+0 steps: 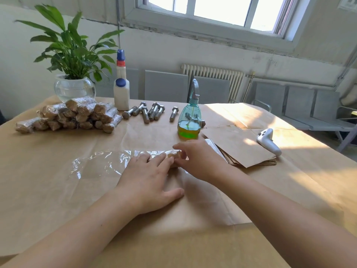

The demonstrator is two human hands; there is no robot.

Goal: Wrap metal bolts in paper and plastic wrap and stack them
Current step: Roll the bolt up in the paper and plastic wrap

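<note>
A paper-wrapped bolt [173, 153] lies on a sheet of clear plastic wrap [100, 163] in the middle of the table. My left hand [148, 178] lies flat with straight fingers pressing on the bolt and the wrap. My right hand [195, 157] curls its fingers over the bolt's right end and the wrap's edge. Several bare metal bolts [148, 112] lie at the back centre. A stack of wrapped bolts [71, 117] sits at the back left. A pile of brown paper sheets [241, 147] is at the right.
A green spray bottle [189, 120] stands just behind my hands. A white glue bottle [121, 89] and a potted plant in a glass bowl [74, 88] stand at the back left. A white controller [268, 141] lies right of the paper pile. Brown paper [58, 190] covers the table.
</note>
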